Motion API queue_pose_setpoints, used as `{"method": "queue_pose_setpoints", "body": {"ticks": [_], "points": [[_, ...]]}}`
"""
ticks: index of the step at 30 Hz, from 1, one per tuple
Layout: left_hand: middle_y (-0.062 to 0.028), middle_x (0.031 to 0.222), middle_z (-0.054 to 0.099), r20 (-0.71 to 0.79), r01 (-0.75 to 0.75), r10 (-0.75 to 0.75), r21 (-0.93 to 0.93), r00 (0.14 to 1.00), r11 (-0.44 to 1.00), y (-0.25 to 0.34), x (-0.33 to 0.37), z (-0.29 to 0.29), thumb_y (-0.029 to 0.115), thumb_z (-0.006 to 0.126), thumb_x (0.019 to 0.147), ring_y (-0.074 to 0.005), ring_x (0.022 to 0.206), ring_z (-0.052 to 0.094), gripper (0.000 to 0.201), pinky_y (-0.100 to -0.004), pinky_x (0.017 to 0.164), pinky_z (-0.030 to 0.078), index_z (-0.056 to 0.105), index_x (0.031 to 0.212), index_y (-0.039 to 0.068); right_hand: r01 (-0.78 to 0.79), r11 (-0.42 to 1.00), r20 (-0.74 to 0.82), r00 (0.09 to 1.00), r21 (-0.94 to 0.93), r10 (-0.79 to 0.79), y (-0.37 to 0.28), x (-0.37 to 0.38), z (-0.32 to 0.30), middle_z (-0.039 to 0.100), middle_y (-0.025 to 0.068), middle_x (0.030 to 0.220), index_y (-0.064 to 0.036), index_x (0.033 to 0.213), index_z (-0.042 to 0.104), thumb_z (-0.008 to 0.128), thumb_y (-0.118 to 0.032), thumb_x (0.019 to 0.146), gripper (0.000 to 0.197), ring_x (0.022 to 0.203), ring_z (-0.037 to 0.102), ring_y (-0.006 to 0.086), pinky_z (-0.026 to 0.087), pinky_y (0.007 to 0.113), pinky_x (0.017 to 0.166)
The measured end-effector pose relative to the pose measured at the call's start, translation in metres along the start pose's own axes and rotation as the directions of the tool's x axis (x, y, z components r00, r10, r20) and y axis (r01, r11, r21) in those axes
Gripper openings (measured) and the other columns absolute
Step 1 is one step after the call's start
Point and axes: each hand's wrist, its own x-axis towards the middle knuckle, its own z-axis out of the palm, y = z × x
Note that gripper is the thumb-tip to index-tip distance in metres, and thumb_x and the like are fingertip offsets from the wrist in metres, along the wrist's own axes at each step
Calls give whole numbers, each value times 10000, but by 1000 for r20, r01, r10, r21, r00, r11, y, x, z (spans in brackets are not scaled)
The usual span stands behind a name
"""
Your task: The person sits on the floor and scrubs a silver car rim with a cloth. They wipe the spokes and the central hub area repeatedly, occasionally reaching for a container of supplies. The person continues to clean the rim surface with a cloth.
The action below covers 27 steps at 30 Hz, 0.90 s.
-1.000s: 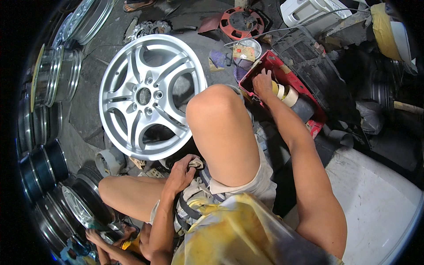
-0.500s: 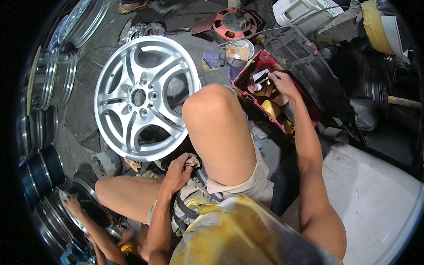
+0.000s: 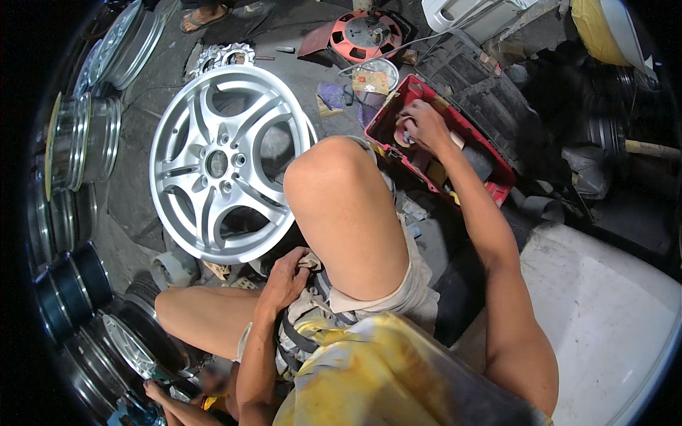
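Observation:
My right hand [image 3: 426, 129] reaches down into a red toolbox [image 3: 501, 195], fingers bent and closed over the loose items inside. A round pinkish piece [image 3: 403, 132], perhaps a roll, lies at its fingertips; what the fingers grip is hidden. My left hand [image 3: 285, 278] rests in my lap with its fingers curled on a bit of beige cloth [image 3: 310, 262]. A silver alloy wheel rim [image 3: 213, 245] with broad split spokes lies face up in front of my knees, touched by neither hand.
Stacked rims [image 3: 82, 135] line the left. A red round part [image 3: 366, 35] and a purple cloth [image 3: 329, 95] lie beyond the rim. A white panel [image 3: 604, 305] is at my right. Another person's arm [image 3: 174, 405] shows at lower left; a sandalled foot [image 3: 206, 18] stands far off.
My right hand has moved left and deeper into the toolbox; the dark-and-white item it held no longer shows in it. My left hand has stayed put. The other person's hand has shifted lower.

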Motion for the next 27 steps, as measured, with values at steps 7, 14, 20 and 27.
{"method": "queue_pose_setpoints", "body": {"ticks": [7,14,20,27], "points": [[-208,950,656,-15,78,-79,-55,997,995,10,-3,-2,6,541,860,-311,770,624,302,-377,732,513,592,1157,-13,-366,729,242,776,-579,582,0,43,79,659,101,1216,-170,1185,725,654,-302,879,341,1249,527,277,361,520,1012],[-225,991,662,-65,-17,15,-31,998,999,-11,-2,5,25,547,860,-394,828,634,302,-409,742,512,593,1156,-12,-603,651,135,677,-462,723,5,51,91,626,92,1324,-138,1180,720,630,-299,888,345,1259,571,281,381,521,1022],[-188,967,645,-84,-132,138,64,987,989,-6,0,-3,7,555,857,-363,900,635,318,-411,791,507,605,1171,15,-458,889,-151,878,8,454,37,14,81,730,168,929,-77,1006,655,711,-262,818,270,913,714,337,515,470,785],[-170,913,622,-286,-239,205,-89,936,967,26,-4,-39,-100,451,767,-316,882,630,253,-357,842,498,650,915,-50,-383,854,-298,819,352,491,-49,2,-38,722,170,819,-39,1000,755,710,-311,891,297,751,709,246,517,372,709]]}}
